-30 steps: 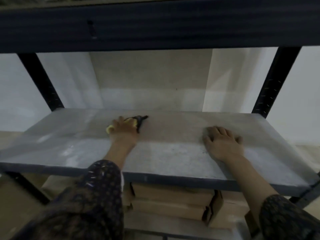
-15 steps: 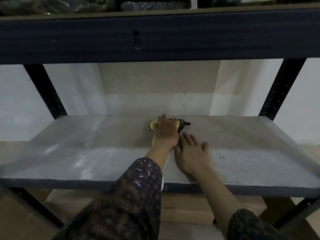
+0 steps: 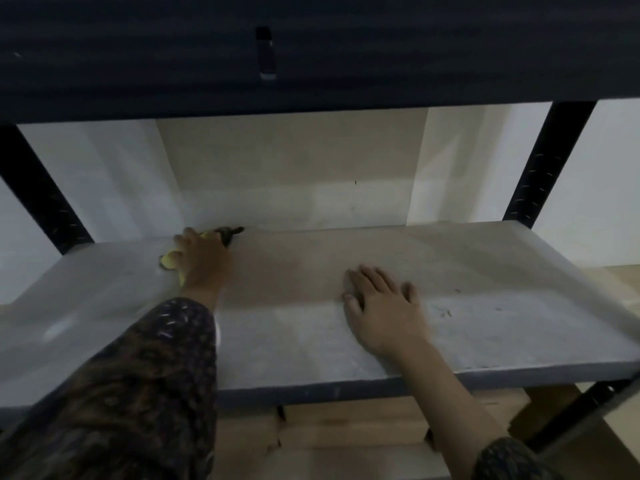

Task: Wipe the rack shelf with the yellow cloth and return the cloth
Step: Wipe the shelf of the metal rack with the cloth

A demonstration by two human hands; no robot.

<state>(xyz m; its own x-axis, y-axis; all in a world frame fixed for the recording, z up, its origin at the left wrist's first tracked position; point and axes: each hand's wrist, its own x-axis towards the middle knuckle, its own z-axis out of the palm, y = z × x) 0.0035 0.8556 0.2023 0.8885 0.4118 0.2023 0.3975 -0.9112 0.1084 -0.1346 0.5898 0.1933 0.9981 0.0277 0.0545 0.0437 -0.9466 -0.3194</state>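
**Cloth pressed down near the shelf's back edge**

Head view: your left hand (image 3: pixel 202 259) lies flat over the yellow cloth (image 3: pixel 169 260). It presses the cloth onto the rack shelf (image 3: pixel 485 271) at about ten o'clock, close to the back edge. Yellow shows at the hand's nine o'clock side. Your right hand (image 3: pixel 384 308) rests flat with fingers straight and holds nothing. It sits near the shelf's middle, well apart from the cloth.
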